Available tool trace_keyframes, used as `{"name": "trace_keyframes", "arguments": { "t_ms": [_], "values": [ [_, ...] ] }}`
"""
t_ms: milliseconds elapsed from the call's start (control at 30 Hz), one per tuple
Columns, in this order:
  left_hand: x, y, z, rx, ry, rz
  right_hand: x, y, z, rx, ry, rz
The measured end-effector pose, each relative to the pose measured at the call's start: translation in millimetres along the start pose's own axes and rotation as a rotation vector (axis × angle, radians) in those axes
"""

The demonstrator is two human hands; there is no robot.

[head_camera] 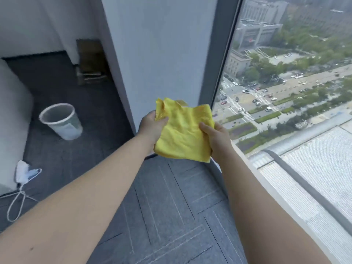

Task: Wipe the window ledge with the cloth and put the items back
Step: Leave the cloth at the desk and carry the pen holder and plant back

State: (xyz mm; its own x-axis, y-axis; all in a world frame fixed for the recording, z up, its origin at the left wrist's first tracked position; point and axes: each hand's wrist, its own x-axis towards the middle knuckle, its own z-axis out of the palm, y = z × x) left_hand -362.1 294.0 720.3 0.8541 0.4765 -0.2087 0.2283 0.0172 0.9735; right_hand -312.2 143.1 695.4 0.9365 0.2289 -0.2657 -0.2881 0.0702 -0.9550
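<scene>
A folded yellow cloth (182, 132) is held in the air in front of me, over the grey carpet beside the window. My left hand (152, 126) grips its upper left edge, thumb on top. Its right side is pinched by my right hand (215, 136). The pale window ledge (270, 187) runs low along the bottom of the glass at the right, under my right forearm. No items are visible on the part of the ledge that shows.
A white pillar (162, 54) stands straight ahead, with the dark window frame (219, 54) beside it. A mesh waste bin (61, 121) sits on the carpet at the left. A face mask (26, 172) and a white cable (17, 204) lie by a white furniture piece (11, 121).
</scene>
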Motion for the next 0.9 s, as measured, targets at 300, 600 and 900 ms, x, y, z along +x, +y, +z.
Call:
{"name": "trace_keyframes", "arguments": {
  "t_ms": [300, 600, 900],
  "values": [
    [-3, 43, -235, -0.076, 0.484, 0.057, 10, -35, 254, -0.144, -0.492, -0.023],
    [-32, 50, -419, -0.123, 0.854, 0.033, -24, -33, 468, -0.272, -0.823, -0.029],
    [-54, 23, -628, -0.142, 1.017, -0.012, -84, 17, 684, -0.319, -0.951, -0.065]
  ]
}}
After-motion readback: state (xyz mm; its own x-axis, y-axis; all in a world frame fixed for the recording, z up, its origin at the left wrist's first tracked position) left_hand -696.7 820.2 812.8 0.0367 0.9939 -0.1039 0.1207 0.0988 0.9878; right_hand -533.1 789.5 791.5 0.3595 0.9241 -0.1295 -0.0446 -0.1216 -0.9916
